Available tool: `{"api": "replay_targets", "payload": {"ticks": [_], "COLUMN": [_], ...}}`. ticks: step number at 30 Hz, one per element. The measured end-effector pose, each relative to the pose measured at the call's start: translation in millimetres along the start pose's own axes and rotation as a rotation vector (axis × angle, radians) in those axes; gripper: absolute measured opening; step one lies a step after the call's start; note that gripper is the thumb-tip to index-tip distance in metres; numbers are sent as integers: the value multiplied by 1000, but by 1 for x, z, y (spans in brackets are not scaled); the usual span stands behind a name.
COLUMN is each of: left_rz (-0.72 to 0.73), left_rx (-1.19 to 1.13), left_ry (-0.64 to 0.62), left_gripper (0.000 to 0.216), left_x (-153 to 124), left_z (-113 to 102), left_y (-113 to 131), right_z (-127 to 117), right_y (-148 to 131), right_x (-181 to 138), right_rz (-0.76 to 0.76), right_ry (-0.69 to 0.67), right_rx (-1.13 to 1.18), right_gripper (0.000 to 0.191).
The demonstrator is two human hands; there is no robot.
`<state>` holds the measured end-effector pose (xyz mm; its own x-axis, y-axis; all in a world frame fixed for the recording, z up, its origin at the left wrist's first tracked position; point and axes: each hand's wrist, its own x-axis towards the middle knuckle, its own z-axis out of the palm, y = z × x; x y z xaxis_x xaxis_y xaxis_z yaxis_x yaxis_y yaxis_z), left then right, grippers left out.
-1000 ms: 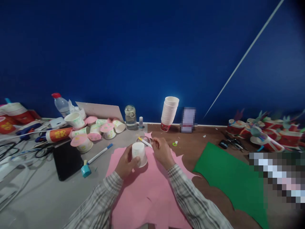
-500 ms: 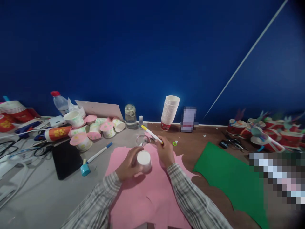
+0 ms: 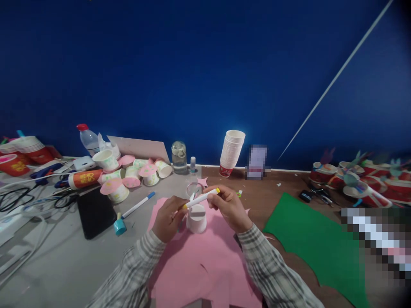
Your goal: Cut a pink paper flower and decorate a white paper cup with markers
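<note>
A white paper cup (image 3: pixel 196 218) stands upside down on a pink paper sheet (image 3: pixel 199 261). My right hand (image 3: pixel 228 207) is closed around a white marker with yellow ends (image 3: pixel 201 199), held level just above the cup. My left hand (image 3: pixel 167 216) pinches the marker's left yellow end, fingers curled, just left of the cup. A small clear glass (image 3: pixel 194 189) sits right behind the hands.
A green paper sheet (image 3: pixel 316 239) lies to the right. A stack of white cups (image 3: pixel 231 152), a glass jar (image 3: pixel 179 157) and a small bottle stand by the blue wall. Decorated cups (image 3: pixel 128 177), a blue marker (image 3: pixel 138 205), a black tablet (image 3: pixel 95 211), cables and scissors crowd the left; red cups (image 3: pixel 362 179) sit far right.
The cup went from my left hand down onto the pink sheet, upside down. My right hand swung the marker level over it, and my left hand came up to the marker's end.
</note>
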<state>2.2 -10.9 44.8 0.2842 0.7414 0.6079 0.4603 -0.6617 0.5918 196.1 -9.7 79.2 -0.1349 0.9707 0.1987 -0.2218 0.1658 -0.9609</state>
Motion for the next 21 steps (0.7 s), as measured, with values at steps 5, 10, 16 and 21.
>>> {"api": "replay_targets", "payload": {"ticks": [5,10,16,21], "left_rz": [141,247,91,-52], "left_rx": [143,118,-200,-357], "left_ry": [19,17,-302,-423], "left_gripper": [18,16,35,38], "left_x": [-4,-3,9,10], "left_z": [-2,-4,-17,-29], "left_y": [18,30,43,44], "right_z": [16,35,29,32], "right_y": [-13,-27,-36,-40], "right_x": [-13,-29,-37,-43], "right_rz": [-23,6,-64,-148], "right_ry": [-107,-228,-251,-233], "right_rx": [-31,-107,-263,-332], "right_gripper": [12,9,9,11]}}
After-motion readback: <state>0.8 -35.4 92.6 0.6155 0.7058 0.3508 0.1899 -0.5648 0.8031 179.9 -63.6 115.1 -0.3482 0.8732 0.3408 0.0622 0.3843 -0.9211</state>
